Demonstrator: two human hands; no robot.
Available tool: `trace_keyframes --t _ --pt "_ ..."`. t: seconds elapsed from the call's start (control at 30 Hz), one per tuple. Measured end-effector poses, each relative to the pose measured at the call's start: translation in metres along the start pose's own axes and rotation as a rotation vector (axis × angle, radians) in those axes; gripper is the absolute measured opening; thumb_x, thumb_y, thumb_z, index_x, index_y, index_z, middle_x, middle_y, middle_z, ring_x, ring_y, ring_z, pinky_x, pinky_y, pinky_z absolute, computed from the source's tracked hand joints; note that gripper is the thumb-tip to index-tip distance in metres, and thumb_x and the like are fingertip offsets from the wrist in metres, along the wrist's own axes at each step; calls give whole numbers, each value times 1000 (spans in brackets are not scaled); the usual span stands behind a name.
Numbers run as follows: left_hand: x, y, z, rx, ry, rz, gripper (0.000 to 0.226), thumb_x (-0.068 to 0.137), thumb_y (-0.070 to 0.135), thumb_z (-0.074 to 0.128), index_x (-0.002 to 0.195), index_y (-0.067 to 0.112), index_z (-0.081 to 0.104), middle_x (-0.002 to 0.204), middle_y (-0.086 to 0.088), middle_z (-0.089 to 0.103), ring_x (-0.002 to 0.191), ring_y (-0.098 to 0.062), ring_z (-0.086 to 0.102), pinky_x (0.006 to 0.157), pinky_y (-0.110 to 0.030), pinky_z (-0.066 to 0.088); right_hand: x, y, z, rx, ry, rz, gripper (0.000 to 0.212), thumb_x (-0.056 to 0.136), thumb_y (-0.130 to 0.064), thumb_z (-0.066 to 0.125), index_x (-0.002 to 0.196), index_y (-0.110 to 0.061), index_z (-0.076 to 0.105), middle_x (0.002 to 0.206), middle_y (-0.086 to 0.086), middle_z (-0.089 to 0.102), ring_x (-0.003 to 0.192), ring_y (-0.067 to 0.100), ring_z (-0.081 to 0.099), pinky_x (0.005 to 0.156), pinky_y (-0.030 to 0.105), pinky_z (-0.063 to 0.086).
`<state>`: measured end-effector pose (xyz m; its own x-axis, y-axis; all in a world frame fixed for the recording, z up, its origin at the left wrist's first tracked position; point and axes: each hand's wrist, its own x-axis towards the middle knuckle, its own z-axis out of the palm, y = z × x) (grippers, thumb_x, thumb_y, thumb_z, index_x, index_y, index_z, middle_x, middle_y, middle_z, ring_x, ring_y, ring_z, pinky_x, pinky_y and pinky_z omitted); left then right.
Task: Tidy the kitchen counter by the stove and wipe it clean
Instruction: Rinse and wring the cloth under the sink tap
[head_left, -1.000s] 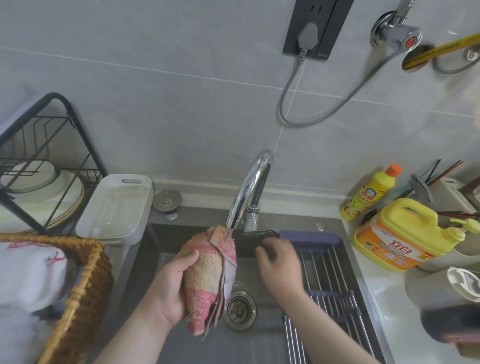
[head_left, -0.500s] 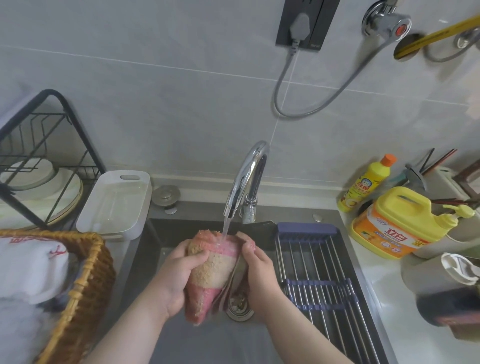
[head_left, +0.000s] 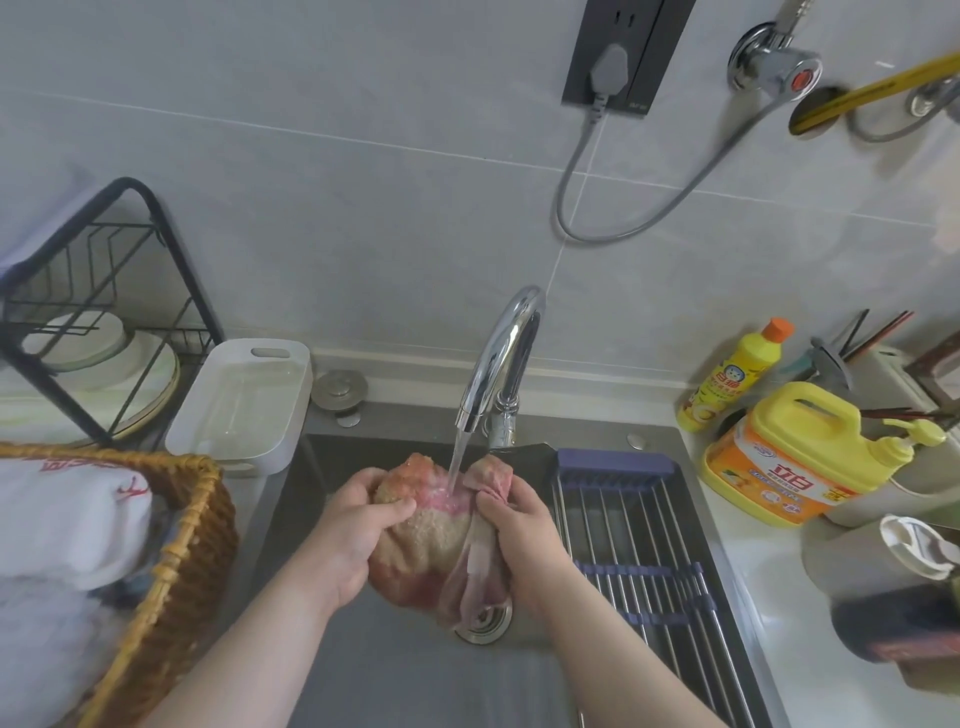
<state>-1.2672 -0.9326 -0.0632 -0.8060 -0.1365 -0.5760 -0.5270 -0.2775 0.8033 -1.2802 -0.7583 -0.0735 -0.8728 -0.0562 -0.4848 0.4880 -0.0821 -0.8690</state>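
At the far left a wicker basket holds folded white fabric. Behind it stands a black wire dish rack with pale plates stacked inside. Just right of the rack a white rectangular tray sits at the sink's edge, and a metal sink plug lies next to it.

Over the dark sink the left hand grips a pink and beige cloth, its fingers curled round the bunched left side. The cloth is held in the air above the drain, directly under the chrome faucet. A thin stream of water lands on the cloth's top, between the two hands. The right hand clasps the cloth's other side, its fingers pinching a gathered fold, with a loose pale flap hanging below.

Right of the hands a roll-up drying rack (metal rods with bluish end bars) spans the sink's right half. On the white table beyond it stand a slim yellow bottle with an orange cap and, nearer, a squat yellow and orange detergent jug with a pump. Chopsticks stick up behind them. High on the tiled wall a grey plug sits in a black socket
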Motion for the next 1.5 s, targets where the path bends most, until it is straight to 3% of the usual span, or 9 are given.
trace_keyframes --t 0.13,0.33,0.5,0.63,0.87,1.0,1.13,1.33,1.5 --pt "4 -4 5 -101 -37 -60 20 84 -12 50 85 7 54 82 -20 63 76 -31 61 76 -42 49 -8 -11 2 -272 -60 -150 28 91 -10 55 66 -21 57 57 -12 53 56 4 49 54 16 41" --pt "3 -11 1 -359 -62 -115 20 86 -8 45 100 2 54 106 -27 62 95 -38 62 93 -50 47 -7 -14 -3 -187 -81 -109 19 96 -21 57 92 -14 74 90 10 76 85 25 73 75 39 59" --pt "-1 -9 11 -384 -33 -106 21 83 -9 48 98 3 55 107 -29 60 95 -38 62 97 -52 44 -7 -2 6 -134 -9 -54 30 99 -39 50 95 -17 71 87 7 74 66 18 68 51 26 50" --pt "-6 3 14 -231 -79 -90 20 89 3 59 106 -4 63 105 -30 67 98 -44 65 90 -52 51 -8 2 10 -190 56 -176 10 95 -15 56 92 -17 66 87 6 71 82 21 69 70 33 57" --pt "-4 3 10 -90 93 -14 22 89 -7 53 99 9 65 100 -21 69 95 -38 65 91 -53 51 -12 -8 14 -243 9 -168 39 89 10 47 86 -21 71 75 1 71 72 12 67 66 20 54" --pt "-10 1 6 -108 31 -77 23 84 5 67 106 0 65 98 -24 71 96 -41 67 91 -53 52 -7 -3 21 -228 -41 -154 9 87 -5 61 91 2 64 78 9 67 75 17 64 75 37 57" --pt "-11 -2 6 -134 125 -31 16 89 -2 59 103 4 65 100 -23 69 97 -40 65 92 -54 51 -5 3 33 -240 38 -115 28 93 -25 61 77 -2 59 71 2 60 69 13 55 64 26 49" --pt "-14 1 12 -97 204 40 11 83 5 71 94 4 67 89 -18 71 84 -33 67 87 -49 55 -2 0 35 -203 127 -176 17 94 -13 58 79 -13 64 70 -6 64 69 9 60 59 15 48" --pt "-14 2 15 -92 297 47 18 90 23 64 82 8 69 80 -13 72 83 -32 69 82 -46 56 -3 -3 41 -150 147 -152 42 100 -35 48 71 -9 62 66 3 61 66 14 57 63 27 49"
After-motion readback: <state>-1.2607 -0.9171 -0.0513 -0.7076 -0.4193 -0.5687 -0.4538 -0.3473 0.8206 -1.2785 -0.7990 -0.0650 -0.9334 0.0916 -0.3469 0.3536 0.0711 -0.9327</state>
